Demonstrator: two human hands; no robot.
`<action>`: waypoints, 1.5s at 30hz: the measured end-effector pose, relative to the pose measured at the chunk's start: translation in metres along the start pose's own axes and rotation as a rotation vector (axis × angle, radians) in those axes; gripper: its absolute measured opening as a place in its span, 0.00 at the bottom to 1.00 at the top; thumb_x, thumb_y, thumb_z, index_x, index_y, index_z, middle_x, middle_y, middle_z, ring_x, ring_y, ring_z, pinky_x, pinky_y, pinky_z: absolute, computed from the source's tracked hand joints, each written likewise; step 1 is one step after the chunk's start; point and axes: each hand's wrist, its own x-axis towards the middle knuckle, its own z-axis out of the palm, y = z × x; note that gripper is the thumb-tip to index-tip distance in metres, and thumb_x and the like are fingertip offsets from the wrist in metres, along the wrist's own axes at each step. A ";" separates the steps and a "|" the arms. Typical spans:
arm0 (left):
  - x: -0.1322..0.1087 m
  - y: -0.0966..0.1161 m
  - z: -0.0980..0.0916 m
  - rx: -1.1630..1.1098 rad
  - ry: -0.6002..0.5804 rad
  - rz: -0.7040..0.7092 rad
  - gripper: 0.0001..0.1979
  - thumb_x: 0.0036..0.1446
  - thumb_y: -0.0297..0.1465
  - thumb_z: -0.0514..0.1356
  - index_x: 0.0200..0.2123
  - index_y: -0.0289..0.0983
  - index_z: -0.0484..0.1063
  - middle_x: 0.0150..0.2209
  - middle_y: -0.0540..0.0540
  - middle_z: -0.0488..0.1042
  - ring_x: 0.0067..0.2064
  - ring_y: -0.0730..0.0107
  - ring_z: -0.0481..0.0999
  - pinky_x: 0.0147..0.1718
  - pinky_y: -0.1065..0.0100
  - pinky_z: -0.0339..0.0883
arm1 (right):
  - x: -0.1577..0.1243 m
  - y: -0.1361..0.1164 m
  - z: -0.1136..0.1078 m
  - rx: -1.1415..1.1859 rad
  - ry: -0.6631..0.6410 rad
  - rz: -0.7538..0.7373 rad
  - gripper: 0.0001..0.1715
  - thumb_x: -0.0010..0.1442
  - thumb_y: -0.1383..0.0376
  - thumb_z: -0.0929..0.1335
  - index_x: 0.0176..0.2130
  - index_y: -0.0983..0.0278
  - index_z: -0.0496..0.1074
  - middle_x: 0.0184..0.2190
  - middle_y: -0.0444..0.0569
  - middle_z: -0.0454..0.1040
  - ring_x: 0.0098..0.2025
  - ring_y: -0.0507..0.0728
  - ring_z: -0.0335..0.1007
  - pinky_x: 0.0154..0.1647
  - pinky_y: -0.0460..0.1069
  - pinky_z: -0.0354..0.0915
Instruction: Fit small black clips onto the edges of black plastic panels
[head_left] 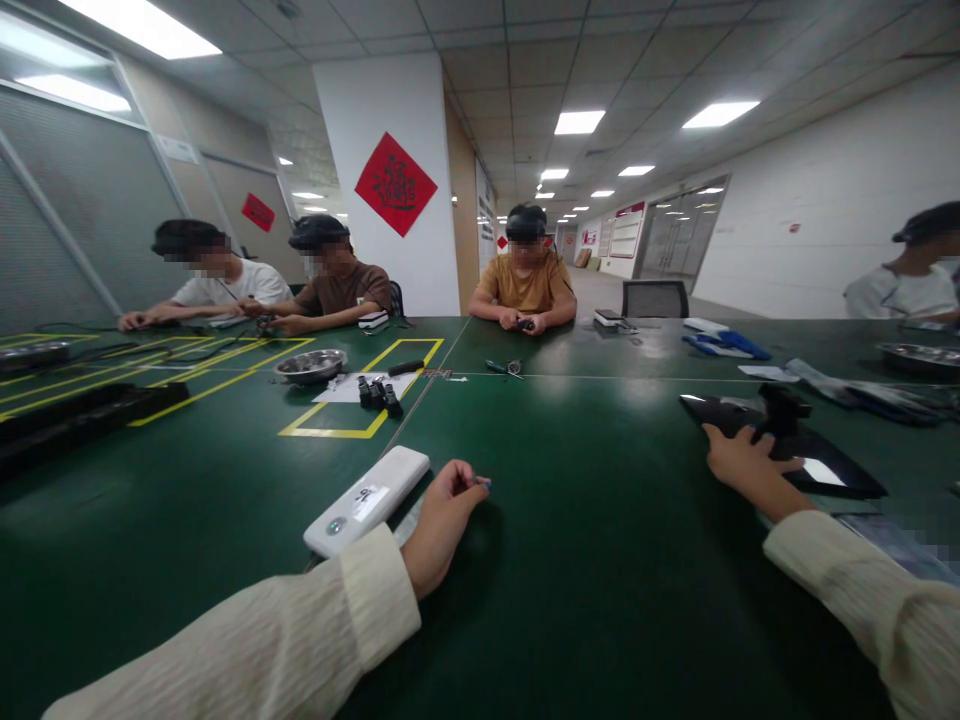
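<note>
My left hand (446, 515) is closed in a pinch above the green table. A tiny bit of something with a blue end shows at the fingertips, too small to name. Just left of this hand lies a white power bank (367, 500) with a handwritten label. At the right, my right hand (750, 468) reaches over a glossy black panel (832, 462), fingers spread and touching its surface. Beside those fingers a black bracket-like piece (784, 408) stands up from the panel. Part of the panel is hidden behind the hand.
A metal bowl (311, 366), several small black parts (380, 395) and white paper (337, 388) lie across the table. Farther off is a small green-handled tool (496, 367). Blue-and-white gloves (724, 343) rest at the right. Several people sit around the table.
</note>
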 end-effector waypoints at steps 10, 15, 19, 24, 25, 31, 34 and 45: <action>0.000 -0.001 -0.001 0.011 0.011 0.003 0.09 0.42 0.27 0.61 0.25 0.38 0.61 0.28 0.51 0.70 0.37 0.66 0.72 0.38 0.68 0.61 | 0.010 0.023 -0.006 0.077 0.047 0.070 0.30 0.63 0.65 0.50 0.61 0.64 0.58 0.63 0.70 0.47 0.63 0.78 0.37 0.49 0.75 0.40; 0.001 -0.003 -0.003 0.014 -0.009 0.007 0.08 0.44 0.27 0.61 0.26 0.38 0.61 0.28 0.51 0.70 0.38 0.66 0.72 0.38 0.68 0.61 | 0.019 0.031 -0.002 0.112 0.066 0.104 0.32 0.63 0.67 0.47 0.59 0.71 0.60 0.62 0.70 0.49 0.63 0.77 0.39 0.49 0.74 0.43; 0.000 -0.002 -0.001 0.016 0.005 0.006 0.10 0.42 0.27 0.62 0.25 0.38 0.60 0.28 0.51 0.70 0.38 0.66 0.72 0.38 0.68 0.60 | 0.028 0.032 0.002 0.117 0.093 0.171 0.30 0.61 0.70 0.50 0.57 0.69 0.63 0.62 0.70 0.50 0.62 0.78 0.40 0.46 0.78 0.43; 0.000 -0.001 0.000 0.032 0.011 0.021 0.10 0.42 0.26 0.61 0.25 0.38 0.60 0.28 0.51 0.70 0.37 0.66 0.71 0.37 0.69 0.60 | 0.038 0.036 0.004 0.110 0.135 0.238 0.27 0.61 0.71 0.52 0.53 0.70 0.68 0.59 0.72 0.55 0.60 0.79 0.46 0.46 0.79 0.44; 0.000 -0.001 0.000 0.035 0.009 0.021 0.10 0.42 0.26 0.61 0.25 0.38 0.60 0.28 0.51 0.69 0.37 0.67 0.71 0.37 0.69 0.60 | 0.041 0.037 0.004 0.112 0.139 0.243 0.27 0.60 0.71 0.52 0.52 0.71 0.69 0.58 0.72 0.57 0.60 0.79 0.48 0.47 0.78 0.44; 0.000 -0.001 0.000 0.050 0.001 0.008 0.09 0.42 0.26 0.60 0.25 0.38 0.60 0.29 0.51 0.69 0.38 0.65 0.71 0.38 0.68 0.60 | 0.051 0.045 0.006 0.158 0.165 0.305 0.26 0.59 0.72 0.54 0.51 0.73 0.69 0.56 0.73 0.60 0.60 0.79 0.47 0.48 0.77 0.44; 0.000 0.000 -0.001 0.059 -0.008 0.004 0.08 0.43 0.26 0.59 0.25 0.38 0.59 0.29 0.51 0.69 0.39 0.65 0.71 0.39 0.67 0.60 | 0.050 0.048 0.007 0.194 0.202 0.311 0.26 0.58 0.72 0.55 0.51 0.74 0.69 0.56 0.75 0.59 0.61 0.80 0.45 0.48 0.78 0.41; -0.003 0.005 0.001 0.064 -0.009 0.005 0.08 0.43 0.25 0.59 0.26 0.38 0.59 0.28 0.51 0.69 0.37 0.66 0.71 0.38 0.67 0.61 | 0.053 0.060 0.003 0.415 0.526 0.232 0.28 0.53 0.60 0.62 0.52 0.69 0.62 0.63 0.68 0.23 0.62 0.83 0.35 0.53 0.68 0.50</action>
